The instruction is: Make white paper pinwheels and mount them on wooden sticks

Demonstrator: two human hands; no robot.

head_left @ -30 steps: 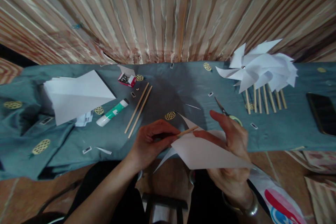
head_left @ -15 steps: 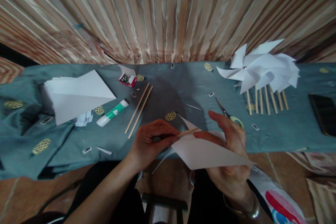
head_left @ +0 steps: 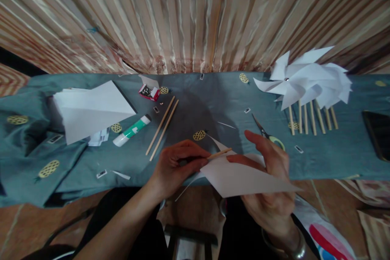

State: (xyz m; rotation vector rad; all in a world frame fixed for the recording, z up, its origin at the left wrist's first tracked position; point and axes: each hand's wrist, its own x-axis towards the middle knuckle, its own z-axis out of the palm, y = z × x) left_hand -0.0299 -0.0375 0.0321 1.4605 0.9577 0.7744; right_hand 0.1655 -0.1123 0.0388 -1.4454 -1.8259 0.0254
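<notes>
My left hand (head_left: 175,166) pinches a thin wooden stick (head_left: 219,153) at the near edge of the blue-grey cloth-covered table (head_left: 195,105). My right hand (head_left: 269,174) holds a folded white paper sheet (head_left: 240,178), its fingertips meeting the stick's tip. The paper juts out over the table edge toward my lap. Green-handled scissors (head_left: 268,135) lie just beyond my right hand.
Finished white paper pinwheels (head_left: 304,81) on sticks lie at the far right, with a dark phone (head_left: 379,134) beside them. On the left are a stack of white paper (head_left: 91,109), a green-and-white glue stick (head_left: 131,131), two loose sticks (head_left: 162,126) and a red box of pins (head_left: 148,91). A striped curtain hangs behind.
Both hands stay together at the stick and paper; the paper sheet has tilted slightly lower on the right. The view shifted a little.
</notes>
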